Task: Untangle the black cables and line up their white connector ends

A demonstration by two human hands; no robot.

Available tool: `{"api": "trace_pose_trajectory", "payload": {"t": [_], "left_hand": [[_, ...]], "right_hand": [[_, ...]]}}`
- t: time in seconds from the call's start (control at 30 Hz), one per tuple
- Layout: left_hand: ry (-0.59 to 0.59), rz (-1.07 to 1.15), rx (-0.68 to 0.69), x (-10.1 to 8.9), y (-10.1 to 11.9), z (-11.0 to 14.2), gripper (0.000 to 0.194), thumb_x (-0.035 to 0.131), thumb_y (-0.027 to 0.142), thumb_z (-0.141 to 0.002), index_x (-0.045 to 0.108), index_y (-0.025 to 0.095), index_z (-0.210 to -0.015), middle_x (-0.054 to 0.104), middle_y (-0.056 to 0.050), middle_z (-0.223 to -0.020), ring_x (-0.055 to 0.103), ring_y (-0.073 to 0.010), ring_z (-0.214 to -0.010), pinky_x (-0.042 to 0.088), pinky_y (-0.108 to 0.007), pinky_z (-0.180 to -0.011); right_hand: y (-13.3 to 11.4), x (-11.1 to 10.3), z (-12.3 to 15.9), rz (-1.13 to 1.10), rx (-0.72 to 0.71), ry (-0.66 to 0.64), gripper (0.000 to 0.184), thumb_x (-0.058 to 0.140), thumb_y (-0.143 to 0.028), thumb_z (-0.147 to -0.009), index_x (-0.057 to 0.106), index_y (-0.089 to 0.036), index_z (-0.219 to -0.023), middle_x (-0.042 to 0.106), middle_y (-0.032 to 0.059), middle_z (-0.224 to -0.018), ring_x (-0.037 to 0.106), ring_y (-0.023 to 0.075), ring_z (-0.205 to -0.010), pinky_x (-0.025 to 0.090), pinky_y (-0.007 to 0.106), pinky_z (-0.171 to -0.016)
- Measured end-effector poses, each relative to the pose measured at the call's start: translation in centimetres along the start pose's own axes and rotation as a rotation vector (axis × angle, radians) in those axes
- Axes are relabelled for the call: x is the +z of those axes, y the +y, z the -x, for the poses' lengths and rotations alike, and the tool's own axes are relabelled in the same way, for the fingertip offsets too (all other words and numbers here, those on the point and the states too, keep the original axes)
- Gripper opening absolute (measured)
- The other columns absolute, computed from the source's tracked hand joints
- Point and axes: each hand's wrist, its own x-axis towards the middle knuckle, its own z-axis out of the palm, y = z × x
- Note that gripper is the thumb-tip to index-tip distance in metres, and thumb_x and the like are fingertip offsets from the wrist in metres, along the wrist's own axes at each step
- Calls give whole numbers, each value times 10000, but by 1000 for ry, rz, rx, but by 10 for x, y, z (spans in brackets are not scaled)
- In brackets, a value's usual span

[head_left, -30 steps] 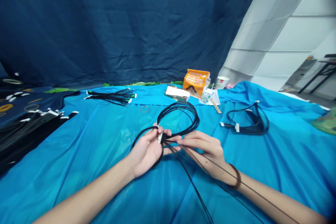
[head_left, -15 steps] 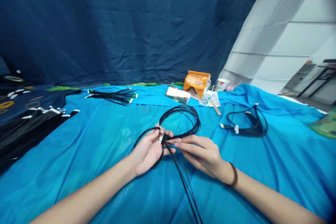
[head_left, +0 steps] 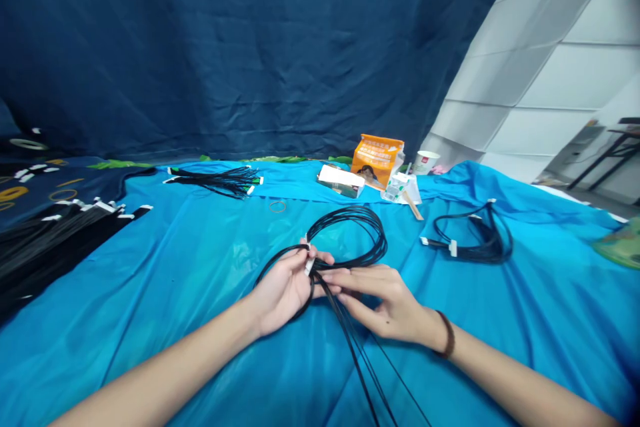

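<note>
In the head view my left hand (head_left: pixel 286 293) holds a coiled bundle of thin black cables (head_left: pixel 376 243) by its white connectors (head_left: pixel 310 265). One round loop stands out to the right of the fingers, and a smaller loop curves around the left hand. Loose cable ends (head_left: pixel 356 347) hang from the connectors toward the near edge. My right hand (head_left: pixel 383 300) is at these loose cables just below the connectors, its fingers and thumb closed about them; its fingertips partly overlap the left fingers. A brown band circles the right wrist.
A second coiled cable bundle (head_left: pixel 493 250) lies at right. Straight cable bundles lie at back left (head_left: pixel 215 180) and far left (head_left: pixel 55 240). A rubber band (head_left: pixel 278 207), a white-topped box (head_left: pixel 341 180), an orange bag (head_left: pixel 377 160) and a paper cup (head_left: pixel 426 162) are on the blue cloth (head_left: pixel 200 360).
My right hand has slid left along the loose cables toward the connectors. The strands that ran over the right forearm now hang down beside the others. My left hand keeps its hold.
</note>
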Motion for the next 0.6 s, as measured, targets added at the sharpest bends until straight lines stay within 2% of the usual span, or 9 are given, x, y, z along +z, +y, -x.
{"api": "trace_pose_trajectory", "payload": {"t": [0.13, 0.27, 0.37, 0.53, 0.6], "left_hand": [[-8, -1, 6, 0, -2, -1, 167, 409, 220, -826, 509, 151, -711, 591, -44, -768, 596, -168, -672, 477, -322, -607], [-5, -17, 7, 0, -2, 0, 163, 424, 233, -820, 506, 151, -704, 589, -38, -759, 582, -151, -615, 473, -312, -584], [5, -11, 10, 0, -1, 1, 182, 408, 232, -827, 501, 151, -693, 582, -38, -759, 586, -155, -633, 466, -294, -565], [9, -5, 13, -2, -1, -1, 194, 385, 219, -836, 502, 150, -699, 578, -39, -760, 596, -167, -682, 464, -283, -563], [11, -5, 19, -3, -1, -1, 181, 395, 222, -833, 507, 150, -710, 582, -40, -763, 595, -162, -675, 464, -279, -564]], "right_hand": [[1, 2, 0, 1, 12, 26, 296, 496, -156, -803, 553, -178, -1092, 664, 43, -846, 620, 113, -718, 480, 184, -633], [-1, 0, 0, -27, 8, 14, 311, 488, -126, -797, 549, -181, -1098, 658, 44, -885, 618, 122, -799, 487, 198, -695], [-3, -1, -1, -50, 10, -21, 361, 473, -106, -787, 522, -185, -1136, 650, 44, -910, 608, 124, -819, 486, 212, -709], [-1, 2, -1, -25, 24, -30, 414, 472, -85, -759, 501, -190, -1158, 641, 31, -877, 589, 105, -710, 477, 205, -640], [1, 3, 1, -1, 14, -37, 433, 476, -82, -761, 480, -200, -1178, 638, 27, -903, 591, 107, -742, 475, 208, -663]]}}
